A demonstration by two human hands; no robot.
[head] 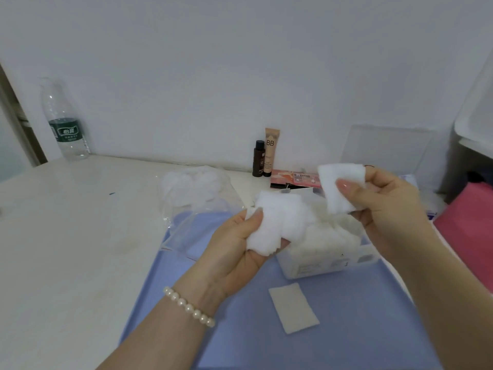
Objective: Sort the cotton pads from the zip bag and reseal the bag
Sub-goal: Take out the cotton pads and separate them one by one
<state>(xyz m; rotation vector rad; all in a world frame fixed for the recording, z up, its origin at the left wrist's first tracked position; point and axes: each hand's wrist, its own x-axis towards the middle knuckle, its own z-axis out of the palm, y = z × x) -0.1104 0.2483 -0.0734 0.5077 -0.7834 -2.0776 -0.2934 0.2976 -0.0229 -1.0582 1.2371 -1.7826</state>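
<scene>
Left hand (234, 236) grips a soft pad stack (272, 220), right hand (384, 198) pinches one light pad (338, 188) edgewise—flimsy, likely sheds.

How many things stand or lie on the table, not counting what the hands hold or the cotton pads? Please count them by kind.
Water bottle: 1
Small dark bottle: 1
BB cream tube: 1
Zip bag: 1
Clear box of pads: 1
Blue mat: 1
Pink palette: 1
Total: 7
</scene>
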